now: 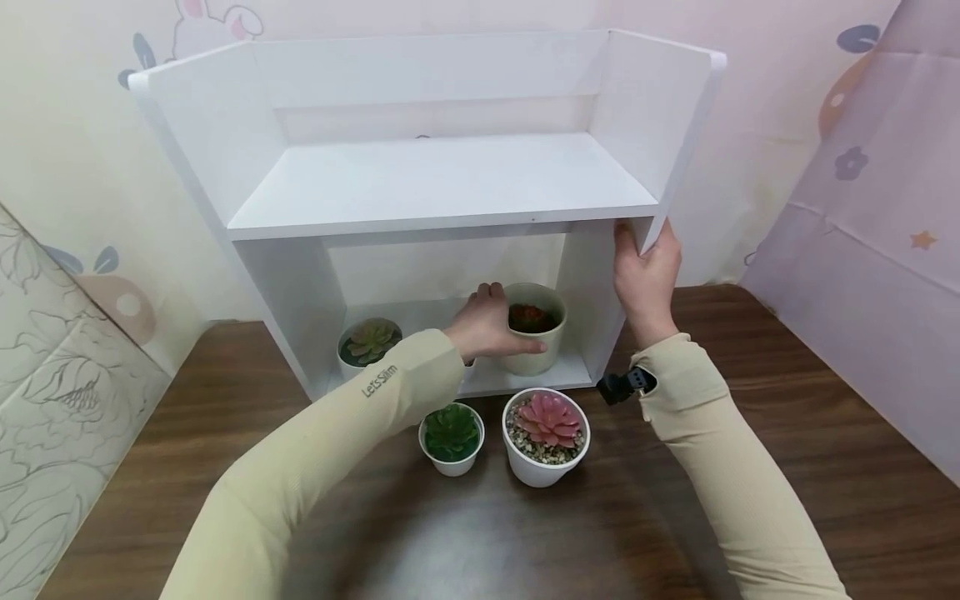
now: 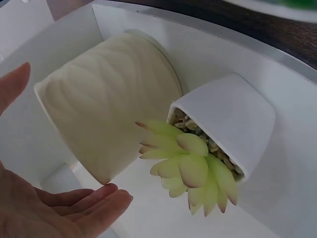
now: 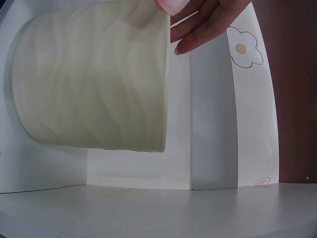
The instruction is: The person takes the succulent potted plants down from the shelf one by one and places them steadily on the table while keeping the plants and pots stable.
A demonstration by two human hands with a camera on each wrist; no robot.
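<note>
A white two-tier shelf (image 1: 442,179) stands on a brown wooden table (image 1: 787,433). My left hand (image 1: 487,325) reaches into the lower compartment around a cream ribbed pot (image 1: 553,337) that holds a red succulent. The thumb lies along the pot's front. In the left wrist view the fingers (image 2: 99,201) are straight, with a gap to the cream pot (image 2: 104,99). Beside it stands a white pot with a pale green succulent (image 2: 190,166). My right hand (image 1: 645,279) grips the front edge of the shelf's right side panel.
In front of the shelf stand a small white pot with a dark green succulent (image 1: 452,433) and a larger white pot with a pink succulent (image 1: 547,421). The shelf's upper tier is bare. Patterned fabric walls close in at left, back and right.
</note>
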